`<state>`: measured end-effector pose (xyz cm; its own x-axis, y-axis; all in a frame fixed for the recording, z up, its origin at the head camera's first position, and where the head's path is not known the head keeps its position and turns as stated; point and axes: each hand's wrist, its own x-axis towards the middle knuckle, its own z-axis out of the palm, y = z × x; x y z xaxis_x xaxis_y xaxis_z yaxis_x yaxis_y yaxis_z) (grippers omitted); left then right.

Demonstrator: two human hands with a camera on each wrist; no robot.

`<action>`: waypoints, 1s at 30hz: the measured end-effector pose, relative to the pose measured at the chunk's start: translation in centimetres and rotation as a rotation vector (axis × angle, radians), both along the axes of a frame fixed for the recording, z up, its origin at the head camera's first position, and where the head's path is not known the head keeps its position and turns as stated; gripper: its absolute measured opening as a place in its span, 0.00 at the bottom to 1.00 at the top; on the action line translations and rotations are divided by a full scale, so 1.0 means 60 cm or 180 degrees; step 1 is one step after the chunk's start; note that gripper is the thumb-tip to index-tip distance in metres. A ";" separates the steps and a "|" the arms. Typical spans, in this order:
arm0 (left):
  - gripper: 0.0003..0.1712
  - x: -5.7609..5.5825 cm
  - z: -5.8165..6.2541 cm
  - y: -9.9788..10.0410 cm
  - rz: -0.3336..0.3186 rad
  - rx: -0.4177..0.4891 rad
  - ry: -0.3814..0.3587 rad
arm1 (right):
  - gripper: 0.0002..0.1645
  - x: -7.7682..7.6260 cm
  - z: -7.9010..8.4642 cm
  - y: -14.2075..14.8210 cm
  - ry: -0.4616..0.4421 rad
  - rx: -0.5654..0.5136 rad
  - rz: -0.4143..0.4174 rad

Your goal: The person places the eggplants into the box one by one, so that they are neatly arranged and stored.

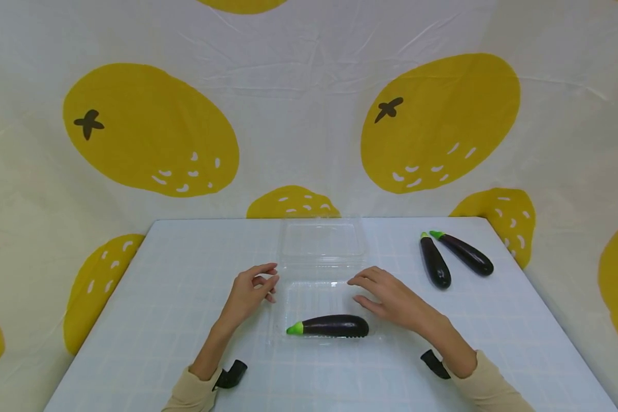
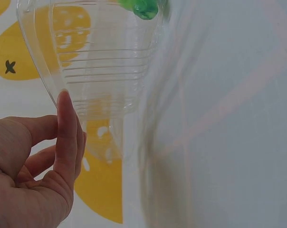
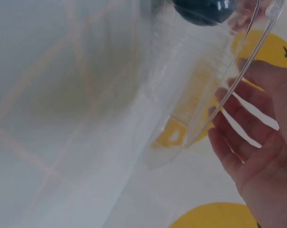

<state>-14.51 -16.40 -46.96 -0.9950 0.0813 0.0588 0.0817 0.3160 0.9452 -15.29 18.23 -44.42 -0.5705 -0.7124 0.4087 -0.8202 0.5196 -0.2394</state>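
A clear plastic clamshell container [image 1: 316,300] lies unfolded on the table, its lid [image 1: 321,239] tipped back toward the far edge. Inside the near half of the base, one eggplant [image 1: 336,325] lies sideways, green stem to the left. My left hand [image 1: 252,289] is by the container's left side; in the left wrist view a fingertip [image 2: 63,97] is right at the clear rim. On the opposite side, my right hand [image 1: 386,294] has its fingers spread and loosely bent around the right rim, with no eggplant in them. The right wrist view shows the eggplant's dark round end [image 3: 205,10].
Two more eggplants [image 1: 435,262] [image 1: 466,253] lie at the table's back right, their stems close together. A pale checked cloth covers the table [image 1: 175,274]. Behind it hangs a white curtain [image 1: 298,114] printed with yellow fruit. Dark wrist devices [image 1: 230,375] sit at both sleeves.
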 end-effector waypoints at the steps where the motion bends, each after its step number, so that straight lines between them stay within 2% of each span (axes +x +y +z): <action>1: 0.23 0.000 0.000 0.000 0.0001 -0.0001 -0.0005 | 0.19 -0.002 0.001 0.004 0.0039 -0.0035 -0.0016; 15: 0.23 0.000 0.001 0.001 0.0045 -0.0016 -0.0081 | 0.23 -0.021 0.001 0.047 0.0236 -0.0218 -0.0470; 26: 0.23 0.000 0.001 0.001 0.0030 -0.0011 -0.0070 | 0.22 -0.033 -0.002 0.085 0.0214 -0.0321 -0.0894; 30: 0.23 0.000 0.001 0.000 0.0028 -0.0009 -0.0068 | 0.23 -0.038 -0.004 0.098 0.0253 -0.0384 -0.0962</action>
<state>-14.53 -16.38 -46.89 -0.9967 0.0726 0.0374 0.0588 0.3194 0.9458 -17.58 24.08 -44.69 -0.7117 -0.4594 0.5315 -0.6518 0.7141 -0.2555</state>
